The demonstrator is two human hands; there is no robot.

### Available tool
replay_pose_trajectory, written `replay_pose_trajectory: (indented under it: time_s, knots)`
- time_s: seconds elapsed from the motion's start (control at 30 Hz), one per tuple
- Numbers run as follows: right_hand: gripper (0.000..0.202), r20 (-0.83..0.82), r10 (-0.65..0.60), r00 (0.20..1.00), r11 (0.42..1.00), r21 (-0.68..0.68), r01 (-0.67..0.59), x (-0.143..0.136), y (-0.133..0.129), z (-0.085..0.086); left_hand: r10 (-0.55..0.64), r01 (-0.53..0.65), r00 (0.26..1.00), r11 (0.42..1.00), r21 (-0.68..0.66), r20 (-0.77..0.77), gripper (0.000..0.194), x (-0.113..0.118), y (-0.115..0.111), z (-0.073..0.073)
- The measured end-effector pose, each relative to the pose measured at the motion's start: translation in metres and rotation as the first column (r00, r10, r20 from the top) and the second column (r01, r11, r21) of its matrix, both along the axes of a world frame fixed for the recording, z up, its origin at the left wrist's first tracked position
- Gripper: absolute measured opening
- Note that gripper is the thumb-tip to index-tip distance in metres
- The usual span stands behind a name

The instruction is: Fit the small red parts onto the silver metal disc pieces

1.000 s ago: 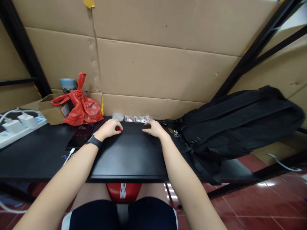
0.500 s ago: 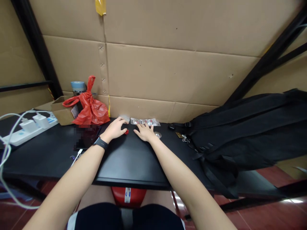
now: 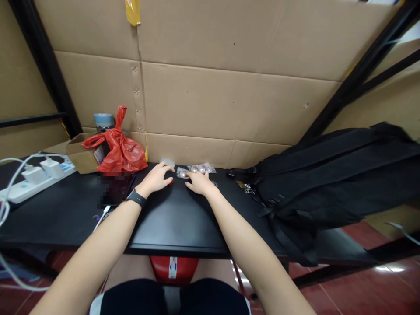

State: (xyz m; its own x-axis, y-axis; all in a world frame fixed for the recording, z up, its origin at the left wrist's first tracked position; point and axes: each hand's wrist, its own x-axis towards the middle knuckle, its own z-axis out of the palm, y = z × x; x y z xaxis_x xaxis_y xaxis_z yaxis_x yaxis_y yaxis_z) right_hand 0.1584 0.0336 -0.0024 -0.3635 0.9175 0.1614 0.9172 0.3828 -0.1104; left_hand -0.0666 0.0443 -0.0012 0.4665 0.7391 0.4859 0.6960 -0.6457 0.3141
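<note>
My left hand (image 3: 156,178) rests on the black desk, fingers curved and thumb apart. A small red item (image 3: 171,181) lies at its thumb tip, partly covered. Just beyond its fingertips is a clear plastic piece (image 3: 167,162). My right hand (image 3: 198,182) lies palm down with its fingers apart. Its index fingertip touches the edge of a small clear packet (image 3: 182,173) with a round silvery piece inside. Behind that hand are more clear packets (image 3: 202,168) with shiny round contents and red spots. A round clear object (image 3: 214,183) is mostly hidden by my right wrist.
A red plastic bag (image 3: 123,151), a cardboard box (image 3: 82,153) and a blue-lidded container (image 3: 103,120) stand at the back left. A white power strip (image 3: 39,183) with cables lies farther left. A black backpack (image 3: 328,175) and keys (image 3: 248,189) lie right. Cardboard walls the back.
One packet at the left of the row has come slightly nearer and apart from the others, by my right fingertips. My left hand keeps nearly the same pose. The view has shifted slightly.
</note>
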Motion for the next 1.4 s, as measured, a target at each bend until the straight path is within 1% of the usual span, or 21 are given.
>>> replay_pose_trajectory:
  time_s: [0.13,0.2,0.27,0.33,0.43,0.5,0.6,0.7,0.8,0.87,0.97,1.03,1.1,1.23,1.33,1.4]
  knots:
    - [0.041,-0.065,0.078,0.995,0.995,0.063,-0.074,0.010,-0.003,0.001,-0.017,0.017,1.000,1.000,-0.021,0.025,0.028,0.002,-0.001,0.001]
    - [0.038,-0.085,0.108,0.991,0.994,0.040,-0.104,0.013,-0.003,-0.001,-0.026,0.027,0.999,0.999,-0.023,0.029,0.028,0.003,-0.001,0.000]
    - [0.031,-0.105,0.098,0.990,0.995,0.013,-0.098,0.014,-0.002,-0.003,-0.036,0.037,0.999,0.999,-0.026,0.028,0.027,0.004,-0.002,0.000]
    - [0.028,-0.128,0.080,0.989,0.997,0.014,-0.079,0.014,0.000,-0.004,-0.047,0.048,0.999,0.998,-0.028,0.021,0.025,0.006,-0.002,0.000]
    - [0.023,-0.247,0.075,0.966,0.997,0.003,-0.077,0.017,0.003,-0.003,-0.058,0.058,0.998,0.998,-0.037,-0.001,0.023,0.009,-0.003,-0.001]
    - [0.017,-0.374,0.093,0.923,0.993,-0.034,-0.114,0.021,0.004,-0.001,-0.066,0.066,0.998,0.996,-0.053,0.006,0.024,0.013,-0.006,-0.001]
    - [0.017,-0.487,0.159,0.859,0.977,-0.047,-0.208,0.027,0.003,0.002,-0.075,0.081,0.995,0.992,-0.098,0.063,0.034,0.021,-0.011,-0.001]
    - [0.020,-0.537,0.213,0.816,0.957,-0.051,-0.284,0.031,0.001,0.008,-0.112,0.120,0.992,0.982,-0.143,0.065,0.053,0.029,-0.018,-0.001]
    - [0.022,-0.628,0.207,0.750,0.930,-0.112,-0.350,0.033,-0.001,0.013,-0.194,0.196,0.981,0.961,-0.195,0.033,0.074,0.034,-0.024,-0.002]
    - [0.025,-0.692,0.195,0.695,0.914,-0.128,-0.384,0.034,0.000,0.014,-0.227,0.229,0.973,0.946,-0.231,0.034,0.085,0.037,-0.027,-0.002]
    - [0.027,-0.762,0.173,0.624,0.918,-0.106,-0.383,0.039,0.001,0.015,-0.234,0.244,0.970,0.931,-0.271,0.070,0.097,0.041,-0.033,-0.001]
    - [0.028,-0.801,0.158,0.577,0.923,-0.088,-0.374,0.042,0.002,0.016,-0.228,0.250,0.968,0.926,-0.282,0.109,0.101,0.044,-0.036,0.001]
    - [0.028,-0.836,0.146,0.528,0.923,-0.078,-0.378,0.044,0.001,0.017,-0.219,0.255,0.963,0.924,-0.283,0.155,0.094,0.045,-0.039,0.003]
    - [0.031,-0.883,0.131,0.451,0.923,-0.057,-0.380,0.045,-0.003,0.020,-0.200,0.259,0.953,0.929,-0.266,0.228,0.069,0.048,-0.040,0.006]
    - [0.033,-0.899,0.139,0.416,0.928,-0.029,-0.372,0.043,-0.004,0.021,-0.147,0.211,0.953,0.949,-0.235,0.264,0.057,0.048,-0.038,0.006]
    - [0.032,-0.910,0.135,0.392,0.935,-0.014,-0.354,0.041,-0.004,0.021,-0.108,0.174,0.949,0.963,-0.208,0.295,0.053,0.048,-0.035,0.005]
